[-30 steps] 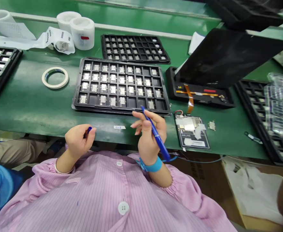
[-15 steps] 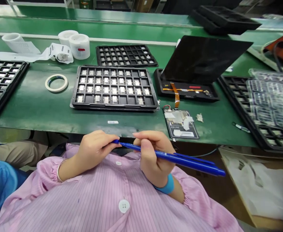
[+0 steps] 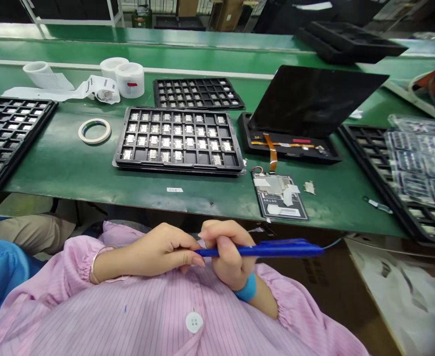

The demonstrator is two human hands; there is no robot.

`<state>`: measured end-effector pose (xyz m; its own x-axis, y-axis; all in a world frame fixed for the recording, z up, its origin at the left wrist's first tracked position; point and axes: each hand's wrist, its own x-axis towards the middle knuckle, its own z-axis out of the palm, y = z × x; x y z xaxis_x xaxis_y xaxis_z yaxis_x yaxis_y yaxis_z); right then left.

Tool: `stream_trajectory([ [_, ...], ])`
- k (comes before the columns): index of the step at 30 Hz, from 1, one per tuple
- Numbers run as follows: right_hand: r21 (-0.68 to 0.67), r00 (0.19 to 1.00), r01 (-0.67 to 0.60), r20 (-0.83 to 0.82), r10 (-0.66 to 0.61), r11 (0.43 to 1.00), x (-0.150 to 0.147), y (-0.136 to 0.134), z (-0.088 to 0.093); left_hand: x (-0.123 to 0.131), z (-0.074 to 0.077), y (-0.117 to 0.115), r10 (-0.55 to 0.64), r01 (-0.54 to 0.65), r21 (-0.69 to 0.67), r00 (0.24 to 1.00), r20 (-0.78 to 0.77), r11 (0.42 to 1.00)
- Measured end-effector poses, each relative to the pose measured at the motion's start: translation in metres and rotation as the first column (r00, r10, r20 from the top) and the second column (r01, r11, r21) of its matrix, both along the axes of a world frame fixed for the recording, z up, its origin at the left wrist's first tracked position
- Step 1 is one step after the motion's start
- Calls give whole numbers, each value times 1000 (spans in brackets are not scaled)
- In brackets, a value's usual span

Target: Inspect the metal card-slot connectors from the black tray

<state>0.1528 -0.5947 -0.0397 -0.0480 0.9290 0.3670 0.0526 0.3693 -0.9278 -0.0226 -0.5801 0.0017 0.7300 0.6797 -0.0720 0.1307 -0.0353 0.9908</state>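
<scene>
A blue pen [image 3: 282, 249] lies nearly level in front of my chest, its clip end pointing right. My right hand [image 3: 229, 254] is closed around the barrel near the tip end. My left hand [image 3: 167, 252] pinches the pen's other end, where the blue cap is mostly hidden by thumb and fingers. Both hands are close together, just below the table's front edge. Above them on the table lies a small white label [image 3: 174, 190]. A circuit board with white tape pieces [image 3: 282, 198] sits to the right, joined by an orange flex cable [image 3: 272, 153] to a propped-up black screen [image 3: 314, 99].
Black compartment trays of small metal parts [image 3: 180, 165] stand mid-table, behind and at both sides. A masking tape roll [image 3: 94, 141] and white label rolls [image 3: 130, 81] are at left. Clear plastic trays [image 3: 425, 158] lie on the right tray. Someone's blue-clothed arm [image 3: 2, 277] is at far left.
My hands have come closer together and lower; the bare pen tip and the cap, apart before, now meet at my left fingers. The pen has turned from slanting to nearly level.
</scene>
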Motion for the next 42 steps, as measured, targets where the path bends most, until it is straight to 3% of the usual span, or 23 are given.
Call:
stream_trajectory([
  [2, -30, 995, -34, -98, 31, 999, -5, 5, -8, 2, -15, 1, 33, -22, -255, 999, 39, 967],
  [5, -71, 977, -79, -202, 64, 994, -12, 10, -19, 6, -39, 2, 58, 5, -489, 992, 114, 872],
  [8, -112, 959, -116, -272, 82, 987, -15, 8, -27, 8, -49, 2, 24, 83, -582, 985, 173, 809],
  [10, -132, 953, -135, -288, 92, 982, -11, 7, -27, 9, -47, 3, -3, 89, -564, 988, 152, 821],
  [12, -138, 954, -136, -283, 93, 981, -4, 11, -22, 7, -38, 6, 21, -12, -379, 1000, 20, 925],
  [13, -129, 956, -126, -281, 86, 984, 0, 15, -17, 5, -34, 8, 88, -102, -191, 993, -83, 976],
  [14, -119, 960, -105, -270, 70, 987, 5, 21, -11, 2, -30, 11, 211, -205, 52, 960, -182, 977],
  [15, -125, 967, -80, -249, 47, 989, 10, 27, -4, -2, -27, 13, 373, -294, 305, 895, -246, 906],
  [17, -236, 980, -62, -197, 15, 970, 17, 40, 9, -12, -25, 17, 651, -371, 653, 716, -252, 660],
  [18, -349, 982, -88, -186, 23, 933, 20, 46, 15, -16, -26, 18, 729, -379, 728, 642, -237, 571],
  [19, -477, 979, -137, -199, 46, 868, 21, 52, 20, -21, -29, 19, 769, -382, 761, 595, -232, 525],
  [22, -712, 926, -345, -364, 99, 612, 22, 62, 28, -28, -37, 18, 783, -381, 762, 569, -253, 524],
  [23, -728, 905, -393, -413, 99, 562, 21, 64, 29, -29, -39, 18, 781, -378, 761, 568, -259, 527],
  [25, -730, 878, -443, -470, 89, 521, 18, 67, 30, -28, -43, 16, 778, -371, 760, 569, -268, 533],
  [29, -745, 899, -418, -421, 119, 520, 13, 71, 31, -27, -45, 16, 765, -359, 756, 580, -279, 548],
  [35, -773, 980, -147, -30, 196, 617, -2, 80, 29, -34, -45, 14, 749, -354, 746, 600, -280, 563],
  [42, -655, 933, 183, 350, 80, 733, -25, 85, 20, -43, -46, 9, 728, -383, 728, 647, -228, 569],
])
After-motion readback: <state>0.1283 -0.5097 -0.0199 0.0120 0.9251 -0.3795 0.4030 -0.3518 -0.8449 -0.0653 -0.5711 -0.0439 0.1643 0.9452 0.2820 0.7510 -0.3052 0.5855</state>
